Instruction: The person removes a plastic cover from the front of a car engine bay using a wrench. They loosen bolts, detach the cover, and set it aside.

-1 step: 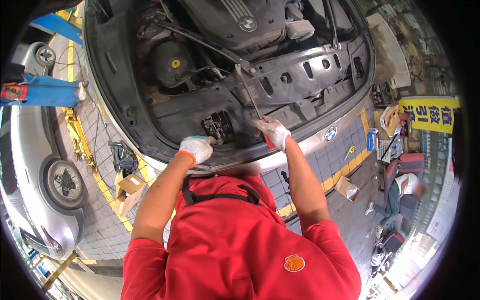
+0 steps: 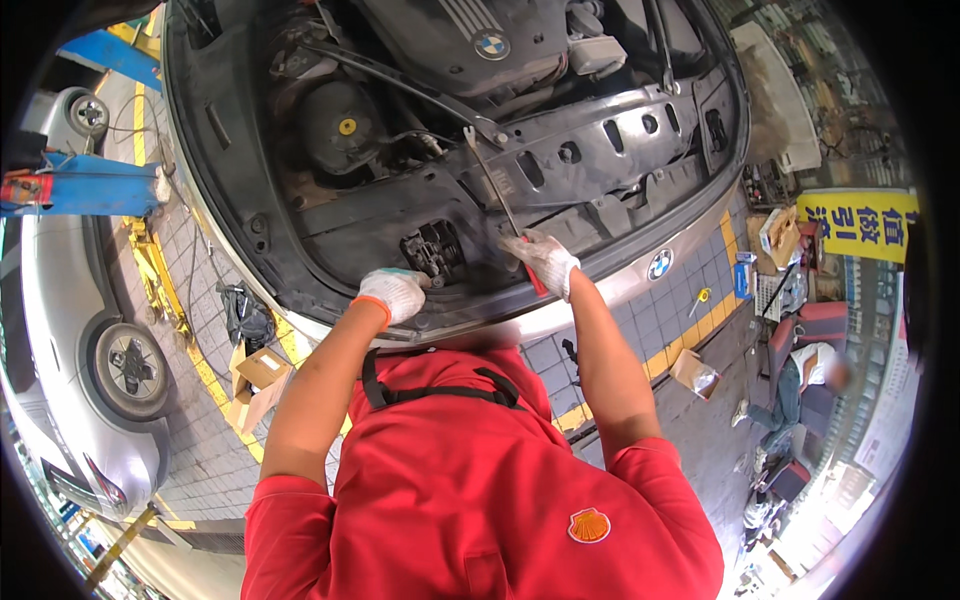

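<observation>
Hardly anything has moved but the view, by a hair: the right hand (image 2: 545,262) grips the red-handled tool (image 2: 537,282) over the bay's front edge, best held steady, while the left hand's (image 2: 396,294) fingers curl beside the mechanism (image 2: 432,251), hold unclear.

Dark characters (image 2: 868,227) on yellow banner (image 2: 858,250)

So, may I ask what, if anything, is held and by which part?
The right hand holds a long tool by its red handle; I cannot tell for the left hand.
</observation>
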### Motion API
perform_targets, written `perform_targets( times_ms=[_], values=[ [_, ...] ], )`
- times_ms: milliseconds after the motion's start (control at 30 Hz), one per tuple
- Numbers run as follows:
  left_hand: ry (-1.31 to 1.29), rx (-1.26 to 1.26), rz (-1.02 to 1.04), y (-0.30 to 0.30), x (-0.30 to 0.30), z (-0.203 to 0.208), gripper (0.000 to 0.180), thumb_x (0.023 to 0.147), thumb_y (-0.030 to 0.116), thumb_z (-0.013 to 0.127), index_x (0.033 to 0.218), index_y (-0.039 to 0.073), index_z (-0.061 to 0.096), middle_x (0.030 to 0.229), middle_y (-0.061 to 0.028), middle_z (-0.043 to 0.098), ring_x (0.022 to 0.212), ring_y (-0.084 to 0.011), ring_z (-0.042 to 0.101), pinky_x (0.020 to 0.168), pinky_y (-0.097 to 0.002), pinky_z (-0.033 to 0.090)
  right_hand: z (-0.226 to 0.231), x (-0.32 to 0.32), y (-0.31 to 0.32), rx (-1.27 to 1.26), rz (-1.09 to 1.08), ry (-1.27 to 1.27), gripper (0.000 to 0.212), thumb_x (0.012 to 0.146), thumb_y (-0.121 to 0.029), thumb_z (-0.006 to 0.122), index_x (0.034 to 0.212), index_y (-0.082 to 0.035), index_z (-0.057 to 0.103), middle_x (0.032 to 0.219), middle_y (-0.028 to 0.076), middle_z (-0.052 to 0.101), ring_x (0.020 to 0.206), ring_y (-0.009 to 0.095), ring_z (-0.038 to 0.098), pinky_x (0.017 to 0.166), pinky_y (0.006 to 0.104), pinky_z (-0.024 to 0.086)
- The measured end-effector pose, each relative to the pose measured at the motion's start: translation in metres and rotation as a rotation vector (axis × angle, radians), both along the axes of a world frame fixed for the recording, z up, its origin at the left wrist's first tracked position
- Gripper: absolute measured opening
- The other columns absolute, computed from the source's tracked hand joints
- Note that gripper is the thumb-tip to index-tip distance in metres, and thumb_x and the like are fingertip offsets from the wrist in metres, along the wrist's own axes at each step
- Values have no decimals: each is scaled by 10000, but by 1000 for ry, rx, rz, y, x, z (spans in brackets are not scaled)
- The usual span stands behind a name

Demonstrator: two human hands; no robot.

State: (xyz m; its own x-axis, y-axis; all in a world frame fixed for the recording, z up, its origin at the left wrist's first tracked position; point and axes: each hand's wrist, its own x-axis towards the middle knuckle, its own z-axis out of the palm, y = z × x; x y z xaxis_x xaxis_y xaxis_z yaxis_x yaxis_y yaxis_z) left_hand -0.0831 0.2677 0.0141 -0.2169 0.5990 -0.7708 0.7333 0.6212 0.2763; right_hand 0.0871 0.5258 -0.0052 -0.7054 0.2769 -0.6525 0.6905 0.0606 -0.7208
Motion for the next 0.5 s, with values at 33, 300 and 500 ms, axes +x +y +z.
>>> perform_targets(
  times_ms=[33,300,500],
  values=[
    [-35,-57,-59,11,-3,3,507,906,185,525,1377,220,710,1292,-117,746,1179,-307,714,997,-414,556,11,-3,-1,-13,-34,-41,489,965,-533,728,1042,-52,702,780,30,645,674,131,502,658,330,453],
    [41,3,-81,15,3,-9,314,887,212,547,1042,109,800,1075,-171,780,1027,-363,748,865,-464,590,-19,11,-4,148,77,64,431,1033,-522,594,1240,-169,728,951,85,706,835,253,620,805,358,512],
    [77,31,-174,14,2,-6,317,884,222,547,1031,99,799,1036,-185,777,980,-383,751,835,-485,591,-15,10,-3,110,70,144,520,1000,-556,638,1203,-85,721,902,87,710,813,221,615,808,357,514]
  ],
)
